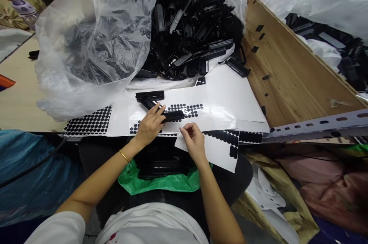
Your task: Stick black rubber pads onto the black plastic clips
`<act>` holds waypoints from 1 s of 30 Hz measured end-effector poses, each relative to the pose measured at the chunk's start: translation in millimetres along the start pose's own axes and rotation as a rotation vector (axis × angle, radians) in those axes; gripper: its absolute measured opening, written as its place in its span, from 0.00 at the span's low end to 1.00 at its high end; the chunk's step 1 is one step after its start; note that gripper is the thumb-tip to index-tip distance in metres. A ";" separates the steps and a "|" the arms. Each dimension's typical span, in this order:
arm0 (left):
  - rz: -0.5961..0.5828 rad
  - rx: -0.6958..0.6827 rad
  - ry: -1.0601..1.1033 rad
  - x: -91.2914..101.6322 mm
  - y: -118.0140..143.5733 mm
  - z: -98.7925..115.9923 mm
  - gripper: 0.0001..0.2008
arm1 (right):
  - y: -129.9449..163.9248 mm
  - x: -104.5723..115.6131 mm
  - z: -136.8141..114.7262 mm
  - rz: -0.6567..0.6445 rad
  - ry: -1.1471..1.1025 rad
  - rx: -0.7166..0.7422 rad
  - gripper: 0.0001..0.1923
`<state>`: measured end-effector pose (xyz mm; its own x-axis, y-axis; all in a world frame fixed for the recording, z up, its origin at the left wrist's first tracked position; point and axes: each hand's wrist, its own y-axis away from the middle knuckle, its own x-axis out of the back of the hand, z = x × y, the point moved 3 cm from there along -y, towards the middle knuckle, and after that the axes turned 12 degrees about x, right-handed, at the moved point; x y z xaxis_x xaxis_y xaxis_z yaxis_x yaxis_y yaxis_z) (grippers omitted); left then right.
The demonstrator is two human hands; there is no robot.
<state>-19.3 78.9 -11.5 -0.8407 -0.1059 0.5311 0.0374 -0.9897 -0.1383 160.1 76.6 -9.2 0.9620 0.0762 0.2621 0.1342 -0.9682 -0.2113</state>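
Nearest, the right hand (193, 138) pinches the edge of a white sticker sheet (218, 148), its grip closed to peel a black pad. The left hand (149, 125) presses a black plastic part (172, 115) flat (steadying it) on the counter (287, 75). Beyond, a clear bag (94, 40) spills more parts (192, 25).

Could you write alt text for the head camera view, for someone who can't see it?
Seen from above, a person's left hand presses a long black plastic part onto white sticker sheets dotted with black round pads, while the right hand pinches at a sheet's edge. Behind, a clear plastic bag spills a heap of black parts; a green bag sits on the lap.
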 end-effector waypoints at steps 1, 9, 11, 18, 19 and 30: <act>0.038 0.043 0.061 -0.2 3.3 3.9 0.07 | 4.8 -1.5 -1.7 0.021 -0.065 -0.025 0.08; -0.148 0.562 0.908 -32.4 32.5 23.2 0.17 | 21.8 -12.2 -19.3 0.038 -0.327 -0.133 0.10; -0.245 0.670 1.121 -41.3 41.1 27.4 0.16 | 22.6 -13.2 -21.7 0.049 -0.328 -0.129 0.10; -0.323 0.783 1.196 -42.9 55.1 30.0 0.17 | 25.3 -16.1 -16.3 0.061 -0.204 -0.162 0.09; -0.324 0.783 1.185 -42.7 55.7 29.8 0.17 | 25.3 -16.6 -16.2 0.060 -0.182 -0.160 0.08; -0.226 0.764 1.158 -43.0 60.2 30.7 0.16 | 21.5 -20.3 -24.9 -0.010 -0.009 -0.064 0.05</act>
<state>35.8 21.0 -17.0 -0.8162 -0.1717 -0.5517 -0.1908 -0.8212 0.5378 137.5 48.3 4.3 0.9629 0.0875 0.2552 0.1282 -0.9807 -0.1476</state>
